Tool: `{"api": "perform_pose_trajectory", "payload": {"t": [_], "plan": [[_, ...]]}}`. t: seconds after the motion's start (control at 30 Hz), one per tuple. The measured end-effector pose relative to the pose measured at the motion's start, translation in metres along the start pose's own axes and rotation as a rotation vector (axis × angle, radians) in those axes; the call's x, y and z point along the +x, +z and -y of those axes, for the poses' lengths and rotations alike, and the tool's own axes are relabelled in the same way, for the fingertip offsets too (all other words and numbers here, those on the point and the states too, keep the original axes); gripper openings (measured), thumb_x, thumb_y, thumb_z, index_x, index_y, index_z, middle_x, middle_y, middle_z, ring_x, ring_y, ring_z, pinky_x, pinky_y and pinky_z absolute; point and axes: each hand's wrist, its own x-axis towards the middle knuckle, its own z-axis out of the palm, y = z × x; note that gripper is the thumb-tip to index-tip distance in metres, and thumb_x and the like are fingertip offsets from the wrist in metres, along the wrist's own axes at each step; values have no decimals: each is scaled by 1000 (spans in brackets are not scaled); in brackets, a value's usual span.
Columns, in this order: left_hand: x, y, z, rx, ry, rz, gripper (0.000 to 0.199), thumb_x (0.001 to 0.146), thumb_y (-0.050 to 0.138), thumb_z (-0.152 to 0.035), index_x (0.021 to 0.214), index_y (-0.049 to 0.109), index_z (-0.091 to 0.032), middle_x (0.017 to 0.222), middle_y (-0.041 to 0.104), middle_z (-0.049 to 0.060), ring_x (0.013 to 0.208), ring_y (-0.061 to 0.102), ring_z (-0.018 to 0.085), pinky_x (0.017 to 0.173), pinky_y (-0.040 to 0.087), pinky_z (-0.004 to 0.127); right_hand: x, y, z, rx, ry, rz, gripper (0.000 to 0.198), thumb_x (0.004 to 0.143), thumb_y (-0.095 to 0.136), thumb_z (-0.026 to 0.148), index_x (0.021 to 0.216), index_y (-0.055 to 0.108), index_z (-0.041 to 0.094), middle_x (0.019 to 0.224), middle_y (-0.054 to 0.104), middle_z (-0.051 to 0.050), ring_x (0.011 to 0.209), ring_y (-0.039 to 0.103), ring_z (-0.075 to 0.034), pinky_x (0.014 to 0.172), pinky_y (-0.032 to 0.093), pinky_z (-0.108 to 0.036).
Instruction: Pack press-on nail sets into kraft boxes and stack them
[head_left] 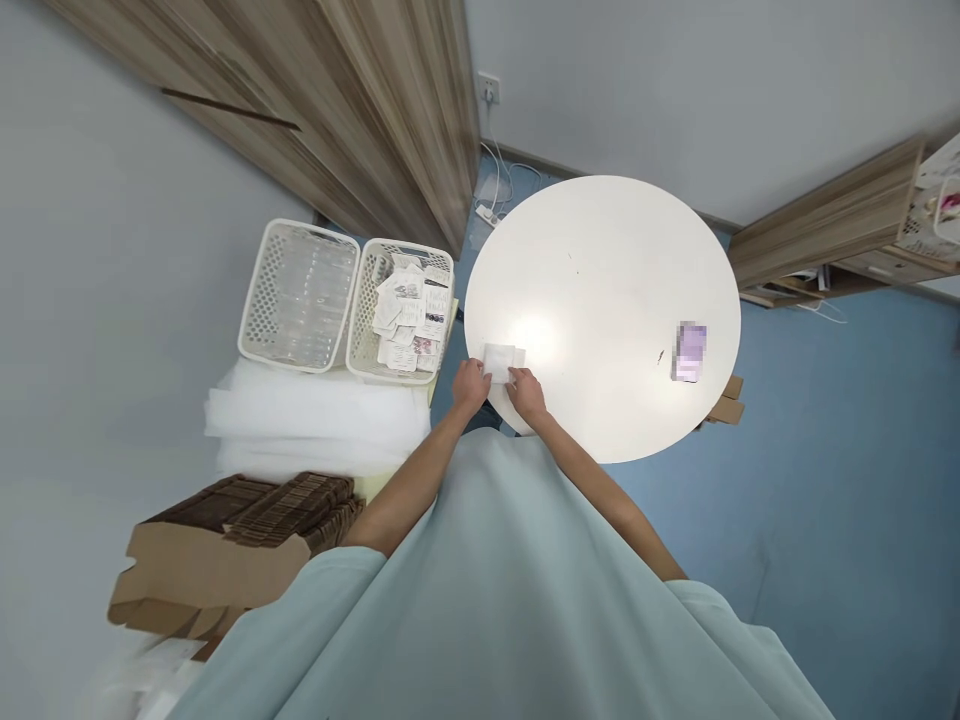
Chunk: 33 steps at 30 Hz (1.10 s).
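Observation:
A small flat white packet (499, 360) lies at the near left edge of the round white table (600, 270). Its exact kind is not clear, and a second white layer pokes out on its right side. My left hand (471, 384) pinches the packet's left edge. On the other side, my right hand (526, 394) has its fingers closed on the lower right corner. Both thumbs and fingertips touch the packet, partly hiding its near edge.
To the left stand a white basket of printed cards (361, 320) and a basket of clear plastic items (255, 300). White foam sheets (322, 415) and folded cardboard boxes (217, 565) are nearer. A pixelated purple object (690, 352) lies on the table's right.

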Motion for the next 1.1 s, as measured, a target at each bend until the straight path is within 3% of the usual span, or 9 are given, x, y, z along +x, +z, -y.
{"api": "perform_pose_trajectory", "payload": {"t": [0.1, 0.37, 0.53, 0.77, 1.1], "plan": [[-14, -2, -9, -39, -20, -66, 32, 95, 58, -18, 127, 65, -22, 139, 69, 16, 121, 70, 28, 103, 52, 38, -16, -10, -12, 63, -42, -12, 47, 103, 53, 18, 150, 63, 17, 142, 67, -16, 109, 74, -22, 104, 60, -39], [-86, -4, -18, -224, -68, -156, 30, 92, 59, -21, 119, 72, -25, 102, 82, 5, 100, 77, 25, 97, 57, 36, -64, -35, -55, 284, -91, -65, 37, 100, 57, 21, 134, 71, 19, 127, 77, -13, 103, 77, -22, 98, 64, -40], [-151, -1, -5, -383, -90, -212, 29, 92, 59, -26, 118, 72, -26, 110, 83, 4, 100, 77, 23, 97, 60, 36, -79, -46, -71, 397, -122, -50, 34, 99, 59, 28, 129, 72, 20, 126, 79, -14, 105, 79, -25, 99, 65, -45], [-224, 3, 16, -598, -186, -295, 27, 88, 58, -28, 112, 71, -26, 107, 82, 7, 96, 78, 22, 94, 62, 37, -101, -56, -62, 484, -178, 6, 31, 97, 62, 33, 124, 74, 22, 125, 80, -12, 107, 79, -26, 101, 65, -47], [-254, -14, 47, -636, -55, -295, 30, 91, 65, -46, 115, 73, -29, 106, 80, 6, 101, 77, 24, 94, 64, 37, -155, -46, -26, 523, -222, -6, 31, 96, 65, 42, 118, 77, 23, 120, 82, -12, 108, 79, -27, 101, 65, -47]]}}
